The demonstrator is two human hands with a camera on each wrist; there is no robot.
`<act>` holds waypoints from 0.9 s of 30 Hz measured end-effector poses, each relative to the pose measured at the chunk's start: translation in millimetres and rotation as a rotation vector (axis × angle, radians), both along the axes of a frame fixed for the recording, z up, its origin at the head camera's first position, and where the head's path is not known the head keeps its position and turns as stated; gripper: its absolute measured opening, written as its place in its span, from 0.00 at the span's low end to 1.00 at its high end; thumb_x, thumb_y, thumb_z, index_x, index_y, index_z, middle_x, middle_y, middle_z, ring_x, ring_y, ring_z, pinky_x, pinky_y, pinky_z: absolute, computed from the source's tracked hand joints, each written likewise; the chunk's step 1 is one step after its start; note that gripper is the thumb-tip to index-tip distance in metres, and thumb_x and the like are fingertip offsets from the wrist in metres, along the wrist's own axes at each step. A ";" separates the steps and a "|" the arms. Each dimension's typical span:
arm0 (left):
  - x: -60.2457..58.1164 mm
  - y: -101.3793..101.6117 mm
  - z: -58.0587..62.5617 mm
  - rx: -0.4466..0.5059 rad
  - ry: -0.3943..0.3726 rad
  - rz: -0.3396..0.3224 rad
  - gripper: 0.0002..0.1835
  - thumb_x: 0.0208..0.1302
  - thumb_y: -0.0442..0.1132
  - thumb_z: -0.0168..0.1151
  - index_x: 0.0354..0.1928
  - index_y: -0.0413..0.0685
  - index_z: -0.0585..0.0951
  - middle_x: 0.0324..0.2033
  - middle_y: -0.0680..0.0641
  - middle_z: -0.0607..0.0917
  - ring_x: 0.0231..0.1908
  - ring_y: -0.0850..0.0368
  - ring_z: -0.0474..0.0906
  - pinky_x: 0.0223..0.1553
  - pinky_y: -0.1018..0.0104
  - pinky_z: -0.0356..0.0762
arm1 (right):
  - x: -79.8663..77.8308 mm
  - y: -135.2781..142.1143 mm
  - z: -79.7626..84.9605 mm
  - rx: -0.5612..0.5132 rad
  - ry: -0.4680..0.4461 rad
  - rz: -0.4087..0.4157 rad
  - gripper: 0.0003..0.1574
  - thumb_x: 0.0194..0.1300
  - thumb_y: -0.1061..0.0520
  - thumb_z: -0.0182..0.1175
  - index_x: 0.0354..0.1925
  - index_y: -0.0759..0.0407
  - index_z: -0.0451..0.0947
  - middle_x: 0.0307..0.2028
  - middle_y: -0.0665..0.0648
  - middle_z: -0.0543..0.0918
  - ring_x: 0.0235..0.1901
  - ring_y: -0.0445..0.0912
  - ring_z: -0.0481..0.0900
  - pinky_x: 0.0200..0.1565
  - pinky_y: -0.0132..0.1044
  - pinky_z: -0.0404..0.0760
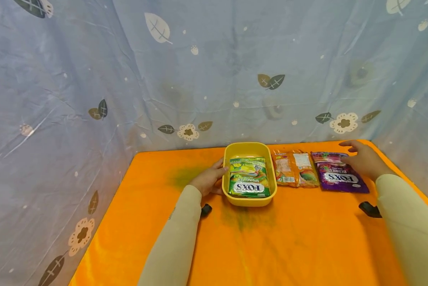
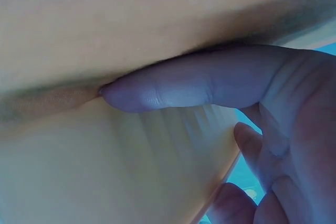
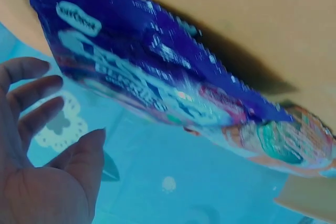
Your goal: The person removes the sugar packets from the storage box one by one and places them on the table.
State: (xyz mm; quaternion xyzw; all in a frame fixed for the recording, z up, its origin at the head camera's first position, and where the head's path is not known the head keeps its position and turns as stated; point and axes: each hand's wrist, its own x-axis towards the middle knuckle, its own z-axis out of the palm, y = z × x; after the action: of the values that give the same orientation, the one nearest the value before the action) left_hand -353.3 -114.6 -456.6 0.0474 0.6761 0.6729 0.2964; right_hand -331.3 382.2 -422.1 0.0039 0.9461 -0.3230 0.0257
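Note:
Against the left side of a yellow plastic tub (image 1: 250, 202) rests my left hand (image 1: 209, 179), its fingers at the outer wall and one fingertip right at the rim. The left wrist view has a straight finger (image 2: 168, 85) along the tub's ribbed wall (image 2: 173, 135). Inside the tub lies a green Fox's Spring Tea candy bag (image 1: 249, 177). To the right, my right hand (image 1: 365, 159) hovers by the upper right of a purple Fox's Berries bag (image 1: 339, 172), fingers spread and loosely bent. In the right wrist view that hand holds nothing, beside the purple bag (image 3: 142, 56).
An orange candy bag (image 1: 295, 169) lies back side up between the tub and the purple bag. Orange cloth (image 1: 289, 238) covers the table. Blue-grey patterned curtains (image 1: 217, 71) stand behind and at both sides. Black wrist pieces (image 1: 370, 209) show under the forearms.

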 end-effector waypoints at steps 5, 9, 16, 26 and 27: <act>-0.3 -1.4 2.0 -0.008 0.008 0.001 0.34 0.71 0.53 0.52 0.74 0.78 0.50 0.68 0.50 0.63 0.51 0.49 0.77 0.40 0.46 0.79 | -3.5 -11.8 8.0 -0.016 0.003 0.021 0.43 0.71 0.43 0.53 0.74 0.58 0.50 0.62 0.78 0.57 0.50 0.70 0.69 0.45 0.60 0.75; -0.8 -1.3 1.4 -0.013 0.005 0.004 0.34 0.71 0.53 0.52 0.74 0.78 0.50 0.67 0.49 0.64 0.50 0.49 0.77 0.39 0.47 0.80 | -5.3 -20.2 10.8 -0.011 -0.006 0.042 0.43 0.70 0.42 0.54 0.73 0.56 0.51 0.61 0.76 0.60 0.51 0.70 0.67 0.48 0.63 0.71; -1.7 -0.1 -0.6 -0.004 0.003 0.002 0.33 0.72 0.52 0.52 0.73 0.78 0.51 0.66 0.49 0.65 0.50 0.49 0.78 0.39 0.46 0.80 | -6.5 -30.0 11.4 -0.023 -0.005 0.069 0.42 0.70 0.42 0.54 0.74 0.52 0.51 0.61 0.73 0.63 0.52 0.68 0.68 0.51 0.67 0.66; -1.1 -1.1 -0.1 -0.007 0.002 0.006 0.36 0.68 0.55 0.55 0.73 0.78 0.51 0.67 0.49 0.65 0.50 0.49 0.77 0.39 0.46 0.80 | -8.9 -66.6 19.7 -0.282 0.001 0.148 0.45 0.66 0.41 0.58 0.74 0.47 0.52 0.62 0.68 0.65 0.53 0.63 0.74 0.51 0.55 0.74; -0.9 -1.5 0.2 -0.007 0.002 0.006 0.36 0.68 0.55 0.55 0.73 0.78 0.51 0.67 0.49 0.64 0.51 0.50 0.77 0.39 0.46 0.80 | -10.1 -72.4 21.0 -0.310 -0.004 0.157 0.44 0.67 0.43 0.59 0.74 0.47 0.52 0.62 0.68 0.65 0.53 0.63 0.74 0.51 0.54 0.75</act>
State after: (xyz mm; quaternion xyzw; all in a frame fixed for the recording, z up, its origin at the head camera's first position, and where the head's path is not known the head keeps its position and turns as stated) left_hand -354.2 -116.1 -456.5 0.0450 0.6789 0.6714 0.2938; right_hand -341.4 309.8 -401.1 -0.0733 0.8823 -0.4620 0.0528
